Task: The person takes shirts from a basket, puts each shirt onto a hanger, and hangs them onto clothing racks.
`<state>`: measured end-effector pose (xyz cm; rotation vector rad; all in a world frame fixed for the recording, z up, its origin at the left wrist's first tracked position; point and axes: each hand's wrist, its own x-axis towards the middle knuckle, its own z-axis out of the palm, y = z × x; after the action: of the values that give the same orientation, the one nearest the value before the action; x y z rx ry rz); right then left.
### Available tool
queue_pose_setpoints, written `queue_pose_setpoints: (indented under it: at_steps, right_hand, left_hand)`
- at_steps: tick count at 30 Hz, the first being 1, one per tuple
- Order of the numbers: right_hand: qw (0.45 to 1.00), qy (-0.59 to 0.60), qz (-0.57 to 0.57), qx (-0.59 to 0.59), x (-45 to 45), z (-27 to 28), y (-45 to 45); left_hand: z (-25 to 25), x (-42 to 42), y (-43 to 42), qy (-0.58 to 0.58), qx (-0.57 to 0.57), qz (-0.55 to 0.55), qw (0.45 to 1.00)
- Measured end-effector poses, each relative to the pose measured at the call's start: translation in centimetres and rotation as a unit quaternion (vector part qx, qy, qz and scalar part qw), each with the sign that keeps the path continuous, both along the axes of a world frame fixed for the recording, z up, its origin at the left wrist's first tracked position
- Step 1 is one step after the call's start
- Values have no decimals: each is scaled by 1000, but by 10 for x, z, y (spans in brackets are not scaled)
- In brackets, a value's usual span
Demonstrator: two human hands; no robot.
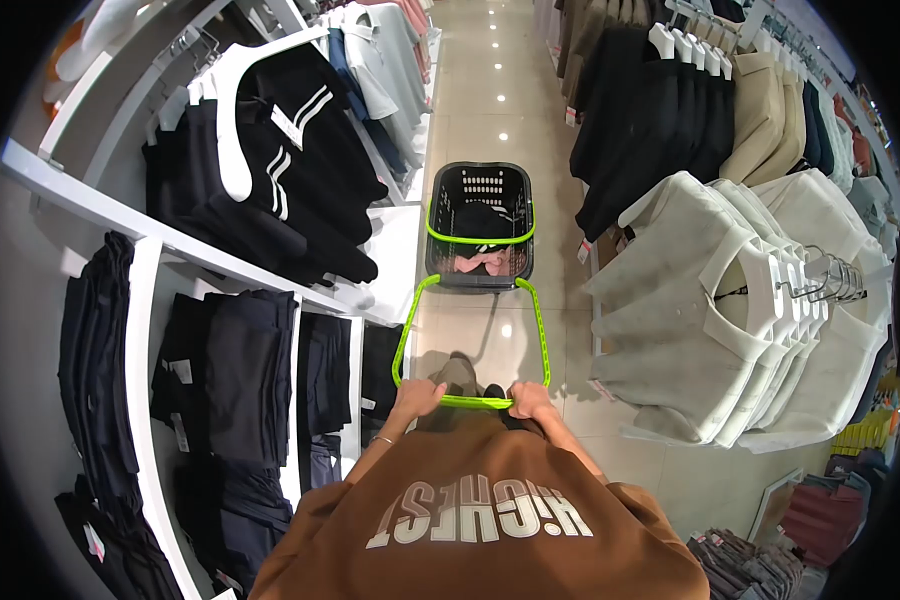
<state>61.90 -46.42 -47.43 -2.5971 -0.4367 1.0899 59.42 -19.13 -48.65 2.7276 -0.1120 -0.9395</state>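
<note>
Both of my hands grip the bright green handle [545,330] of a black rolling shopping basket [482,182]. My left hand [420,398] is closed round the handle's lower left corner, and a thin band circles that wrist. Round the lower right part of the same handle, my right hand [530,398] is closed too. The basket stands on the floor ahead of me, with a second green handle [480,239] folded across it. Inside lie black clothing [475,218] and a pink garment [475,262].
On the left, a white rack holds black tops with white stripes [295,150], above shelves of folded dark trousers [250,375]. Pale collared shirts [680,300] and black garments [630,120] hang on the right. A tiled aisle [470,90] runs forward between the racks.
</note>
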Motion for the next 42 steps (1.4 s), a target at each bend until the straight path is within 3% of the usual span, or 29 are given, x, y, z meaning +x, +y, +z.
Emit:
queue_pose_setpoints:
  at_steps: [8,16,26,29,31,36,42]
  right_hand:
    - [995,85,55,1,29,-34,5]
    - [982,172,66,-37,118,-18,35]
    - [978,154,89,-110,229,-16,82]
    - [988,115,53,-83,248,-9,91]
    - [992,92,42,-71,258,-11,98]
    - [990,85,28,-107,279,-7,117]
    - [995,85,45,-33,289,-18,123]
  left_hand:
    - [5,22,-28,56,-32,66,996]
    - [-12,108,1,73,-85,68,991]
    - [-15,222,41,84,-142,74,983]
    - [-24,245,53,50,-149,75,985]
    - [-5,259,58,15,-141,81,987]
    - [-4,278,73,-97,-168,102,976]
    - [6,290,77,-174,-217,133,951]
